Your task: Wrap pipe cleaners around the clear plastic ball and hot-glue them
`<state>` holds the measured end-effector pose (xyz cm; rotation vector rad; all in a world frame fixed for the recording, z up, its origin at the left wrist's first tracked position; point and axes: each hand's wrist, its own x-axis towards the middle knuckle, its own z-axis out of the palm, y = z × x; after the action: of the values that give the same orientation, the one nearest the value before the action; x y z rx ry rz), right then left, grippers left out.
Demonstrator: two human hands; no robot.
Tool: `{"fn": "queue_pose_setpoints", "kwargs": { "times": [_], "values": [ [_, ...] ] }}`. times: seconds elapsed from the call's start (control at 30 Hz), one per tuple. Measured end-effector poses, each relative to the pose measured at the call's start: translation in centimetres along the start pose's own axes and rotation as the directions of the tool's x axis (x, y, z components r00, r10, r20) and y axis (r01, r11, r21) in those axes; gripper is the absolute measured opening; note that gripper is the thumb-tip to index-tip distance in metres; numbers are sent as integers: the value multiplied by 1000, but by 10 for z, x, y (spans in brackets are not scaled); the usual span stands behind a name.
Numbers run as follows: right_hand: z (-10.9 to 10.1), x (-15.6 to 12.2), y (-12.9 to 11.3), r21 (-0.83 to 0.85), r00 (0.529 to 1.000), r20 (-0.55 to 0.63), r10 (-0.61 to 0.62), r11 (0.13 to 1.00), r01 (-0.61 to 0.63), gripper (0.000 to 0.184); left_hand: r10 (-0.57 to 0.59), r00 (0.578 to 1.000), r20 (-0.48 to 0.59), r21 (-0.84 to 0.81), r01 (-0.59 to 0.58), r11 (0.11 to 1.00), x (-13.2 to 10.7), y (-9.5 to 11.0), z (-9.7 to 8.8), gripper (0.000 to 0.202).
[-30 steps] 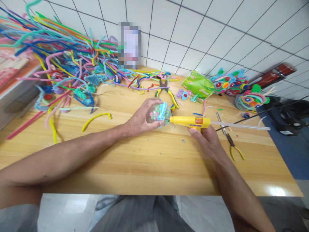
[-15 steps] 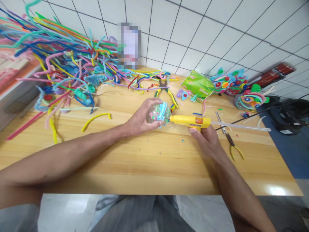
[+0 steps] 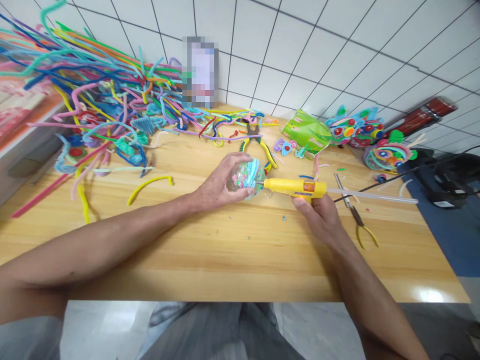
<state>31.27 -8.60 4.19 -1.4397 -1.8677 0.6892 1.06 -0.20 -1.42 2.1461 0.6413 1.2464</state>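
Observation:
My left hand (image 3: 221, 185) is wrapped around a clear rounded ornament (image 3: 238, 181) with colourful bits inside and light-blue fuzzy trim on its right side. In my right hand (image 3: 318, 212) is a yellow hot glue gun (image 3: 287, 186), held by its handle. Its metal nozzle points left and meets or nearly meets the blue trim; whether they touch I cannot tell. A long clear glue stick (image 3: 375, 196) sticks out of the gun's back end. Just behind the ornament lie yellow-handled pliers (image 3: 258, 142).
Many coloured pipe cleaners (image 3: 108, 100) are heaped at the back left. A green packet (image 3: 305, 131) and decorated craft figures (image 3: 388, 155) stand at the back right. Smaller pliers (image 3: 362, 225) and a pen-like tool (image 3: 342, 190) lie right of my right hand. A black cable (image 3: 378, 186) crosses the table's right side.
Almost nothing differs. Both hands, the ornament and the glue gun keep their places, and the view has shifted very slightly.

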Motion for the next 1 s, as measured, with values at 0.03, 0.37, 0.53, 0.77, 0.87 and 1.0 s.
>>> {"fn": "queue_pose_setpoints", "kwargs": {
  "times": [0.03,0.37,0.53,0.77,0.87,1.0],
  "values": [
    [-1,0,1,2,1000,1,1,1000,-1,52,7,1000,-1,7,-7,1000,0,0,0,69],
    [5,3,2,159,997,-62,46,987,-36,51,-21,1000,13,38,21,999,-1,2,-1,67],
    [-28,16,7,234,930,-333,153,969,-75,55,-65,998,-26,40,66,997,-4,2,-2,67],
    [-133,-9,89,27,664,-708,240,949,-315,34,-108,990,-88,21,110,994,-7,-9,-3,72],
    [-154,-38,129,-13,541,-775,327,847,-532,31,-142,987,-77,0,142,990,-7,-11,-2,75],
    [-158,-68,161,-80,531,-771,353,772,-630,31,-209,975,-73,-52,206,977,-8,-14,-3,75]
  ]
}}
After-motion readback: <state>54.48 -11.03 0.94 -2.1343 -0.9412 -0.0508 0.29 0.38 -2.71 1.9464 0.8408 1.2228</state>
